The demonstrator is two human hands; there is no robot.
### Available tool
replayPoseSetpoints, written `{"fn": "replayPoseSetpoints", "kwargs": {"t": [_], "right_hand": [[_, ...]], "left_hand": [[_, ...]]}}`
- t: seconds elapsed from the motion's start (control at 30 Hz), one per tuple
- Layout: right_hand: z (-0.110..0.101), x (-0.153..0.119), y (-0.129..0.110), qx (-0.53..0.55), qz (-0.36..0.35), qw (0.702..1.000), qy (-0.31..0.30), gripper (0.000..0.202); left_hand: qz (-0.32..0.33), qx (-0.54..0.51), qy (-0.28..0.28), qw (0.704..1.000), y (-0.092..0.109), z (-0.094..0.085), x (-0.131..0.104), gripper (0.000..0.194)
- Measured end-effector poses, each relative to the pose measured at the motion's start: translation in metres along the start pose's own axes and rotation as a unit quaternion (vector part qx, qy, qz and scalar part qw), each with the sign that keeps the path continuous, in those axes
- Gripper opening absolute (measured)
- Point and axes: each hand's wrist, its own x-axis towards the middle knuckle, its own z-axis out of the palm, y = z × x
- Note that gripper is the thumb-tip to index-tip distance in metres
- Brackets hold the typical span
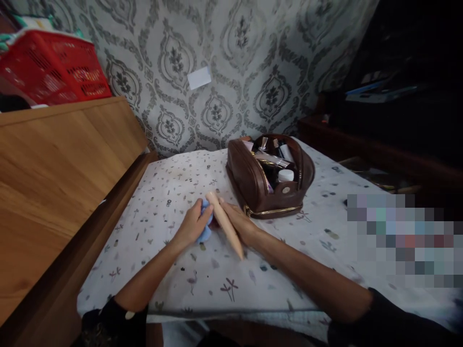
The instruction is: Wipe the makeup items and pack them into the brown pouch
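Note:
A beige cosmetic tube (226, 224), narrowing toward its near end, slants above the table. My right hand (240, 224) is closed around its right side. Bunched in my left hand (193, 222) is a light blue cloth (205, 233), close against the upper left of the tube. The fingers of both hands are partly hidden behind what they hold. Just beyond my right hand stands an unzipped brown toiletry bag (249, 176), filled with bottles, tubes and a white-capped jar (285, 175).
A white patterned cloth (173, 284) covers the table. On the left rises a wooden cabinet (72, 144) with a red basket (54, 67) on top. Patterned wallpaper (238, 58) bounds the back. Dark furniture stands at right, near a pixelated patch.

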Motion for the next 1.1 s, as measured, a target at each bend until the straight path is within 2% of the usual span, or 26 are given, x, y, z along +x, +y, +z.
{"fn": "replayPoseSetpoints", "kwargs": {"t": [0.13, 0.2, 0.33, 0.4, 0.5, 0.57, 0.6, 0.67, 0.73, 0.77, 0.9, 0.97, 1.1], "right_hand": [[0.004, -0.004, -0.003, 0.020, 0.094, 0.993, -0.067, 0.039], [0.004, -0.004, -0.004, 0.012, 0.117, 0.988, -0.101, 0.043], [0.001, -0.006, -0.006, -0.021, 0.139, 0.979, -0.150, 0.045], [0.000, -0.008, -0.007, -0.049, 0.123, 0.977, -0.167, 0.039], [0.001, -0.012, -0.009, -0.112, 0.106, 0.974, -0.168, 0.042], [0.004, -0.013, -0.009, -0.207, 0.077, 0.964, -0.146, 0.039], [0.006, -0.014, -0.010, -0.274, 0.048, 0.952, -0.124, 0.036], [0.010, -0.014, -0.010, -0.405, -0.014, 0.910, -0.086, 0.032], [0.012, -0.016, -0.010, -0.476, -0.046, 0.875, -0.076, 0.030], [0.012, -0.016, -0.010, -0.486, -0.047, 0.869, -0.081, 0.031], [0.010, -0.018, -0.011, -0.463, -0.045, 0.879, -0.104, 0.030], [0.009, -0.018, -0.011, -0.414, -0.036, 0.902, -0.120, 0.032], [0.007, -0.017, -0.010, -0.242, 0.067, 0.958, -0.141, 0.045]], "left_hand": [[0.014, -0.002, 0.068, 0.998, -0.006, -0.005, 0.001, 0.029], [0.054, -0.011, 0.047, 0.997, -0.008, -0.009, 0.003, 0.036], [0.117, -0.034, -0.009, 0.993, -0.016, -0.012, 0.010, 0.034], [0.122, -0.044, -0.010, 0.991, -0.021, -0.012, 0.013, 0.035], [0.132, -0.054, -0.033, 0.989, -0.025, -0.014, 0.014, 0.036], [0.131, -0.044, -0.049, 0.989, -0.025, -0.017, 0.014, 0.037], [0.124, -0.033, -0.056, 0.990, -0.025, -0.018, 0.013, 0.038], [0.103, -0.014, -0.067, 0.992, -0.025, -0.021, 0.011, 0.041], [0.074, -0.018, -0.075, 0.994, -0.027, -0.022, 0.009, 0.045], [0.058, -0.032, -0.078, 0.995, -0.030, -0.022, 0.009, 0.047], [-0.006, -0.140, -0.101, 0.985, -0.043, -0.023, 0.012, 0.056], [-0.017, -0.207, -0.129, 0.970, -0.046, -0.026, 0.012, 0.054], [-0.010, -0.290, -0.175, 0.941, -0.042, -0.036, 0.009, 0.044]]}}
